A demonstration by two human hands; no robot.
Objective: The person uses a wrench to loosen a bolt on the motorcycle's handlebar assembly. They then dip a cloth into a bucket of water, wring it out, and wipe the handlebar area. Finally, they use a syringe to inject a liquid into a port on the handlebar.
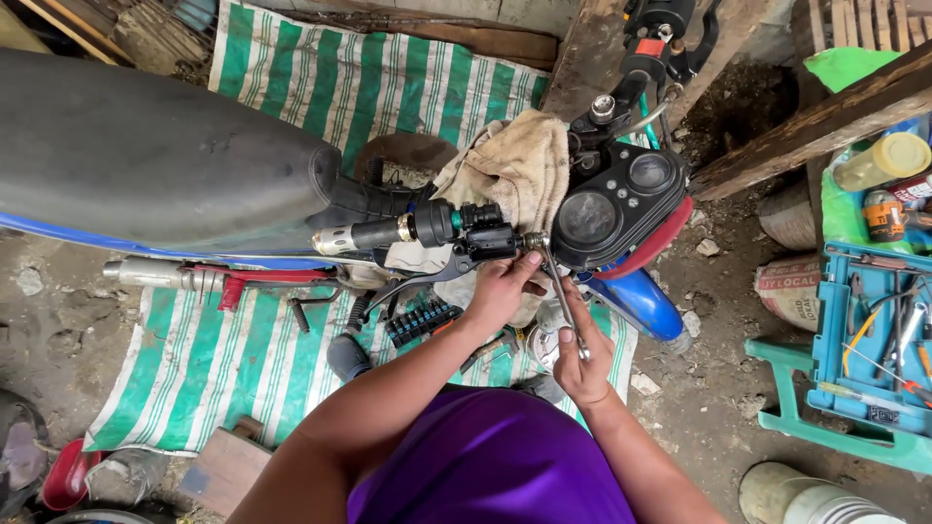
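The right hand [581, 361] is clamped on a slim steel wrench [561, 296], probably rigid and slick; holding its far end gives leverage. The left hand [500, 289] is closed on the lever clamp [485, 240], steadying it.

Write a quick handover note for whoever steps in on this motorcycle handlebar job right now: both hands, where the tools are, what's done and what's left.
Left hand: gripping the black lever clamp on the handlebar, steadying it.
Right hand: holding a wrench, its head on the fitting beside the clamp.
Nearby: beige rag draped over the bars, instrument cluster to the right, socket set on the striped tarp, blue toolbox far right.
Done: wrench seated on the fitting.
Left: whether it is loosening or tightening cannot be told; keep the clamp steady.
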